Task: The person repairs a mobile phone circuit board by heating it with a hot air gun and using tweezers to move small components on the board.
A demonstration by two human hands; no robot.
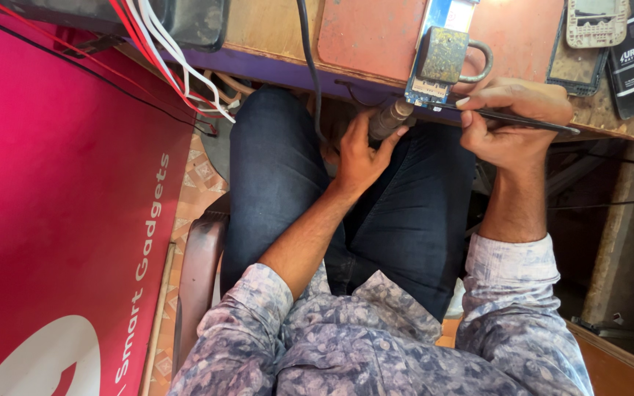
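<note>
Blue circuit board lying at 12 o'clock on the table, its lower end jutting past the table edge, a tarnished metal block with a ring handle sitting on top as a weight. Left hand curled around a cylindrical metal nozzle, fingers wrapped tight, tip aimed up at the board's overhanging end from about 7 o'clock. Right hand pinched shut on thin dark tweezers, points reaching toward the same end of the board from 3 o'clock.

Risks, judged from this pose: nozzle close under the board and right above the lap in dark jeans, so a slip probably means heat on leg or fingers. Left fingertips near the nozzle's front, likely hot. Board held only by the weight; a push from the tweezers could swing or tip it off the edge. Black cable hanging just beside the nozzle at 10 o'clock, liable to snag or scorch. Tweezer points near small parts, easy to knock loose. Phone frames at 2 o'clock well apart, no hazard there.
</note>
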